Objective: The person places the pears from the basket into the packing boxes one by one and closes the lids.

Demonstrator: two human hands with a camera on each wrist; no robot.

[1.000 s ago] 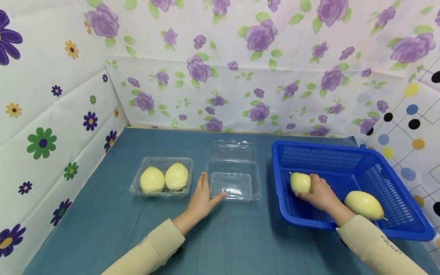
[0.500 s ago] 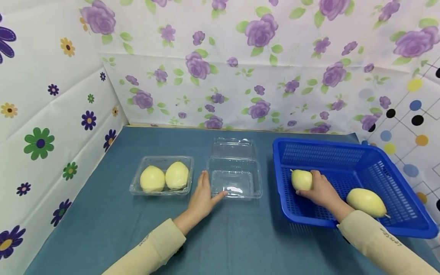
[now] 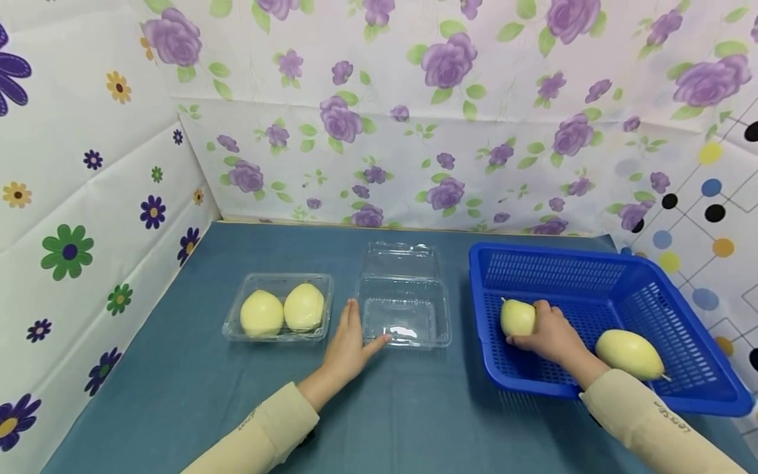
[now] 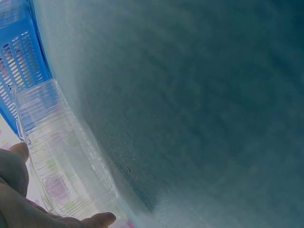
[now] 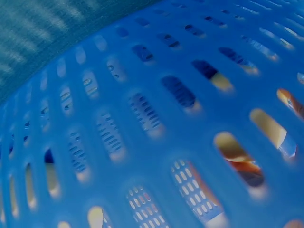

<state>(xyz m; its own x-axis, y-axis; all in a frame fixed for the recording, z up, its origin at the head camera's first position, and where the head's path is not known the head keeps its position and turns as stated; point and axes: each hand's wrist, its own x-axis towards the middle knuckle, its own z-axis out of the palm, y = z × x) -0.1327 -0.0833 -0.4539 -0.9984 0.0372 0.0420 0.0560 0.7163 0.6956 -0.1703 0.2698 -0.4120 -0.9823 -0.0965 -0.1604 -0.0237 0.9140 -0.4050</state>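
Observation:
In the head view my right hand (image 3: 551, 332) grips a pale yellow pear (image 3: 518, 318) inside the blue basket (image 3: 487, 355), near its left side. A second pear (image 3: 630, 354) lies on its side to the right, partly behind my forearm. My left hand (image 3: 345, 345), fingers straight, rests at the left front corner of a clear plastic box (image 3: 403, 313) with its lid (image 3: 401, 260) laid back. The left wrist view shows thumb and fingers along this clear box (image 4: 66, 156). In the right wrist view the slotted basket wall (image 5: 156, 71) hides most of the right hand.
A lidded clear box (image 3: 237, 322) holding two pears (image 3: 304, 307) stands to the left of my left hand. The blue-green tabletop (image 3: 403, 408) runs back to flower-print sheets (image 3: 403, 145), with another patterned sheet on either side.
The pear in my right hand has tilted a little, its stem end shifting slightly to the right. My left hand and the boxes stay in place.

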